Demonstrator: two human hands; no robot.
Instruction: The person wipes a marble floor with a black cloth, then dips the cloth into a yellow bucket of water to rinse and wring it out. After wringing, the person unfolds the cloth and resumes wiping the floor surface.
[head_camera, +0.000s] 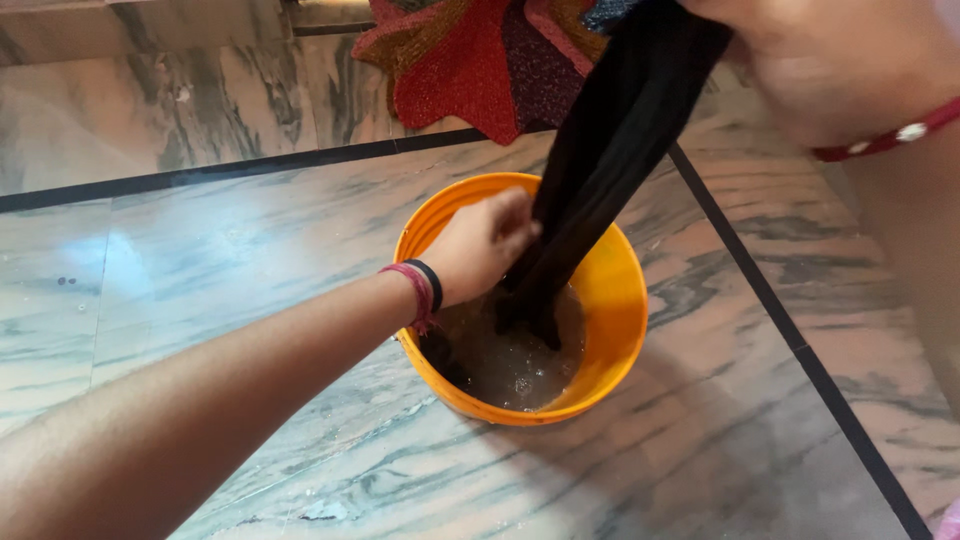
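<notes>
Marble floor (200, 260) around bucket (620, 300), cloth (610, 140).

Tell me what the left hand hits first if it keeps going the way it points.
The left hand points right, into the orange bucket, and already grips the black cloth. Past the cloth, the bucket's far inner wall probably comes next; depth is unclear.

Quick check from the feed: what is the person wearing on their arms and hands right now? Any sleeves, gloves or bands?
Both arms are bare, with no sleeves or gloves in view. The left hand has two bands at the wrist: a black band and a pink-red thread band beside it. The right hand has a red wrist thread with small pale beads.
</notes>
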